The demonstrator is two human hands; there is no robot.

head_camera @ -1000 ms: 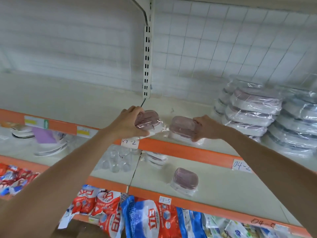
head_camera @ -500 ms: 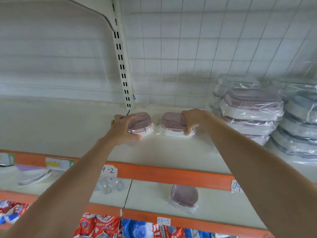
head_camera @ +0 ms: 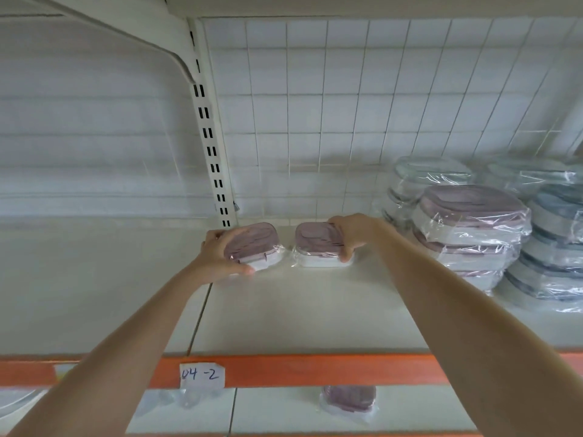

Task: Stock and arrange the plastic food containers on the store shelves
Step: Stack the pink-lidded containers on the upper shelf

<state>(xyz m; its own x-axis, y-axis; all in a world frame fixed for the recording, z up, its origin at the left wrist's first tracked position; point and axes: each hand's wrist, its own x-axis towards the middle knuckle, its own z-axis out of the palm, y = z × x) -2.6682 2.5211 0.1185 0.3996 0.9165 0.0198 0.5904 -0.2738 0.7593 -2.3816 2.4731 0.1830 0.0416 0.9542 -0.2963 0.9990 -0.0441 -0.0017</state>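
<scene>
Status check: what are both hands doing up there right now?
Left hand grips left tub. Right hand grips right tub. Both on shelf. Nothing blocking.

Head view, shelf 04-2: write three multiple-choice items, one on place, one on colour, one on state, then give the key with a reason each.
1. Where do the two small containers sit?
A. at the back of the shelf, near the slotted upright
B. on the orange front edge
C. atop the wrapped stacks

2. What colour are their lids?
A. green
B. mauve-pink
C. yellow

3. What is the right hand doing?
A. hanging free
B. pointing at the tag
C. gripping a container

Key: 1 A, the left container and the right container lie deep on the shelf by the slotted upright. 2 B, both lids show mauve-pink through clear wrap. 3 C, the right hand curls over the right container, as the left hand does over the left one.
</scene>
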